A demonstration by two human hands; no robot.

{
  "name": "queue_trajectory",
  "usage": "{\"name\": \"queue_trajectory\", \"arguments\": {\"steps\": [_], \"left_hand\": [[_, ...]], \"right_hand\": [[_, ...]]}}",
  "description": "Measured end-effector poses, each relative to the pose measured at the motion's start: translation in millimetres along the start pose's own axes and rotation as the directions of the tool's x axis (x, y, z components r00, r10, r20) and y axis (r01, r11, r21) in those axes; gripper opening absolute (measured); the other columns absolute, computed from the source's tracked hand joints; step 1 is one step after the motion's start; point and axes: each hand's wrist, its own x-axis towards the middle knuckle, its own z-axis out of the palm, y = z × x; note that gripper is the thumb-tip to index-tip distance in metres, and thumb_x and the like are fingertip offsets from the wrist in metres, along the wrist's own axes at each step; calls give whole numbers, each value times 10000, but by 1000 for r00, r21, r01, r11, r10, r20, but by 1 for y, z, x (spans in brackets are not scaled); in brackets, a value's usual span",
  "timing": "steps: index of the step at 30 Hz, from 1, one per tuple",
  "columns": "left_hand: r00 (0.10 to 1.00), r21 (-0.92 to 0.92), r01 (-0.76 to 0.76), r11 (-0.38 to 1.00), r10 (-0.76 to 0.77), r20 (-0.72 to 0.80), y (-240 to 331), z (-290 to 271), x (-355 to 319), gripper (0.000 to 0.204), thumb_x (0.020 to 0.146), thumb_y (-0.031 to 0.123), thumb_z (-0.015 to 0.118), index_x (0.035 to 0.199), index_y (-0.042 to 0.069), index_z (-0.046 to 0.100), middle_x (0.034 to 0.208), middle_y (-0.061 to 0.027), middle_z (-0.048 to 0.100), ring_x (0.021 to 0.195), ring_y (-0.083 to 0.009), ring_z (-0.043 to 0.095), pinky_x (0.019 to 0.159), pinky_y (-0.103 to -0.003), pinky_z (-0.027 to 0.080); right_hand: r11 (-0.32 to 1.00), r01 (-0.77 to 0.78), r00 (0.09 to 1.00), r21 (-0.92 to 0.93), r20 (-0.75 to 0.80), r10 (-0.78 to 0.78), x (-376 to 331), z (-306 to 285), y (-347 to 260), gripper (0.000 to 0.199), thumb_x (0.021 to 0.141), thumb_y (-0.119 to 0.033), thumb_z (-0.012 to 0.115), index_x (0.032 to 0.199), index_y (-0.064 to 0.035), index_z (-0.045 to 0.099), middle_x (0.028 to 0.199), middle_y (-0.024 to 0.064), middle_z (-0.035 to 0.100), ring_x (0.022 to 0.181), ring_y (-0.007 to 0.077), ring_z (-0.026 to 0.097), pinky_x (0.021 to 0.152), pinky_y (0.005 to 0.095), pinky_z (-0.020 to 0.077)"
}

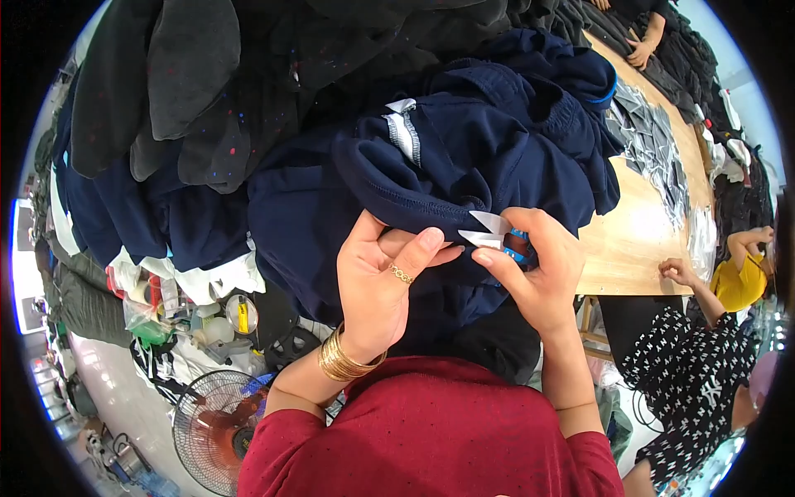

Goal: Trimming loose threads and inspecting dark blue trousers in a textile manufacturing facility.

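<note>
A navy blue garment (489, 157) lies bunched in front of me, its stitched band curving toward me. At that band, my left hand (377, 282) has its fingers curled against the cloth, the thumb lying near the edge; some fingertips are hidden. A ring and several gold bangles are on this hand and wrist. My right hand (542, 261) grips thread snips (489, 229) with a blue handle. Their two pale blades are parted and point left, close to the band and just past my left fingertips. A white label (403, 135) shows on the garment above.
Dark grey garments (195, 74) are heaped at the back left. A wooden table (638, 248) on the right bears grey cut pieces (650, 145). A floor fan (211, 431) stands lower left. Other people work at right, one in a patterned black top (683, 373).
</note>
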Motion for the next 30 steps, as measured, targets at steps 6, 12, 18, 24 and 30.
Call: {"name": "queue_trajectory", "arguments": {"steps": [6,12,18,24,30], "left_hand": [[1000,10,-21,1000,21,19,-1,-2,0,297,846,-28,579,1124,-38,474,943,-132,639,880,-192,636,796,-362,552],[1000,26,-13,1000,12,11,-1,-2,-1,300,846,-29,577,1127,-41,472,955,-139,636,888,-196,635,796,-361,553],[1000,17,-7,1000,7,2,-1,0,-4,309,846,-34,573,1135,-41,464,953,-143,636,894,-202,636,794,-362,552],[1000,15,-21,1000,21,16,0,-3,-7,328,846,-34,573,1152,-36,455,961,-141,636,898,-199,634,800,-362,550],[999,37,-42,998,41,17,-3,-5,3,286,849,-22,579,1124,-33,501,964,-120,638,889,-179,632,800,-360,547]], "right_hand": [[986,108,994,-125,-3,-109,2,1,4,314,659,-285,774,808,-63,610,666,19,569,533,173,510,479,275,398],[981,132,990,-140,-33,-138,2,3,3,286,664,-266,772,789,-65,611,650,19,560,517,170,494,470,278,387],[998,-15,996,-57,-91,9,-2,-1,-1,247,692,-219,762,784,-41,618,662,43,580,539,190,530,494,277,409],[998,-49,997,32,-66,51,-6,-2,-5,251,701,-206,761,803,-25,619,675,69,587,558,190,552,519,271,428],[990,-111,992,86,-52,115,1,1,3,298,699,-232,761,834,-22,597,649,55,553,522,144,500,498,244,408]]}}
